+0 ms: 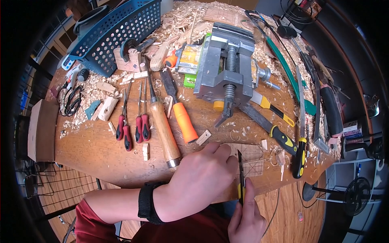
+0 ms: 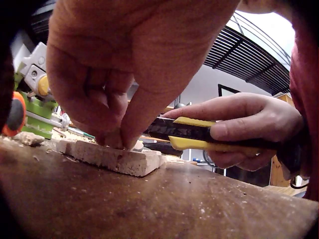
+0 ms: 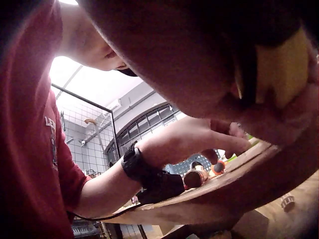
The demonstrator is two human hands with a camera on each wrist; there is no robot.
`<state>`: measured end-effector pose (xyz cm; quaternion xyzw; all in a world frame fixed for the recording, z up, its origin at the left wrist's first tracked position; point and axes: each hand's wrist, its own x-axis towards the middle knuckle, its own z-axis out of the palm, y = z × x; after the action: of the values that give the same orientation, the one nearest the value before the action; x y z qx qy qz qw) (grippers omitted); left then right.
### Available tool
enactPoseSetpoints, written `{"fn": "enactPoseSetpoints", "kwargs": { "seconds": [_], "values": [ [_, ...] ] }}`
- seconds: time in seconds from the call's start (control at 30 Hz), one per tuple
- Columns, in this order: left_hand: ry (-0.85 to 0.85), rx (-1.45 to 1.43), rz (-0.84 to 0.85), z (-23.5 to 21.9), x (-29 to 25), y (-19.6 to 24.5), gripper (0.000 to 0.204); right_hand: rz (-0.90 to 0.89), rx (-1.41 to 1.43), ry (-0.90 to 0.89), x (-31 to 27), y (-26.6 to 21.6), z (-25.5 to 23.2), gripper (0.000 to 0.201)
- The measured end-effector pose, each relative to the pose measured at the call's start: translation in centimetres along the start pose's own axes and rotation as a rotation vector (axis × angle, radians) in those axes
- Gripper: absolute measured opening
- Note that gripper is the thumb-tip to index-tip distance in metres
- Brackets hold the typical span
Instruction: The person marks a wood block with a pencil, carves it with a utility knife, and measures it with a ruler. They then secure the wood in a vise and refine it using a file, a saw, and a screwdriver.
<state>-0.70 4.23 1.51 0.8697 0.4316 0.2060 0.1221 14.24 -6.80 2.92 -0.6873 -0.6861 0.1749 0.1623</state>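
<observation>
My left hand is curled over a flat wooden board at the table's front edge. In the left wrist view, its thumb and fingertips come together right at the top of the board, pinching a small piece mostly hidden by the fingers; I cannot tell its kind. My right hand grips a yellow-and-black utility knife, forefinger stretched along it. In the head view the dark blade points away from the body, close beside the left fingers. Pencil-like grid lines mark the board's face.
A grey vise stands behind the board. Left of the hands lie a wooden-handled chisel, an orange-handled chisel and several red-handled tools. Files and saws lie right. A blue basket and wood shavings are behind.
</observation>
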Motion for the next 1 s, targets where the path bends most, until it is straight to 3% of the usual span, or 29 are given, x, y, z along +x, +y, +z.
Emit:
{"fn": "enactPoseSetpoints", "kwargs": {
  "seconds": [0.5,0.7,0.77,0.9,0.97,1.0],
  "values": [
    [-0.005,0.002,-0.006,0.0,0.0,0.0,0.009,-0.027,-0.058,0.039,0.6,-0.2,0.7,0.061],
    [0.003,-0.025,0.003,0.1,0.1,-0.1,0.009,-0.016,-0.108,-0.043,0.3,0.0,0.3,0.062],
    [-0.003,-0.019,0.002,0.1,0.1,-0.1,0.009,-0.056,0.029,0.048,1.0,0.0,0.8,0.062],
    [-0.008,-0.012,-0.007,0.0,0.1,0.0,0.01,-0.062,0.035,0.038,0.4,0.4,0.7,0.059],
    [-0.012,-0.002,-0.016,0.0,0.0,0.1,0.01,0.116,0.06,-0.066,-0.6,0.7,1.0,0.065],
    [-0.023,-0.003,-0.017,0.0,-0.1,0.1,0.01,0.115,0.06,-0.064,-1.0,0.9,0.7,0.065]
  ]
}}
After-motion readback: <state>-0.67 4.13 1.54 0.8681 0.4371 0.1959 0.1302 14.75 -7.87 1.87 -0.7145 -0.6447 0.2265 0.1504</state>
